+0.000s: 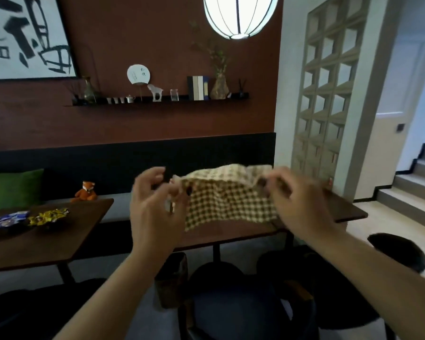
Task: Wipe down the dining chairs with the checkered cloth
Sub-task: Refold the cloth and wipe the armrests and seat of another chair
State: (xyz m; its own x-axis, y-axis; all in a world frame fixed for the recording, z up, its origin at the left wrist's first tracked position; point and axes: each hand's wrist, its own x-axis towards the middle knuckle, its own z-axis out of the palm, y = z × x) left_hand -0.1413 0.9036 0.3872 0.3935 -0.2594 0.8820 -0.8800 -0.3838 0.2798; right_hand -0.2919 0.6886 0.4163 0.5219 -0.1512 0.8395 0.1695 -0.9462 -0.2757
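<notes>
A brown-and-cream checkered cloth hangs spread in the air between my two hands, above a dark wooden table. My left hand pinches its left edge with curled fingers. My right hand grips its right edge. Below my arms stands a dark dining chair with a rounded back and a blue-grey seat. Another dark chair shows at the right.
A second wooden table at the left carries wrapped snacks. Behind the tables runs a grey bench with a green cushion and a fox toy. Steps rise at the right. A lamp hangs overhead.
</notes>
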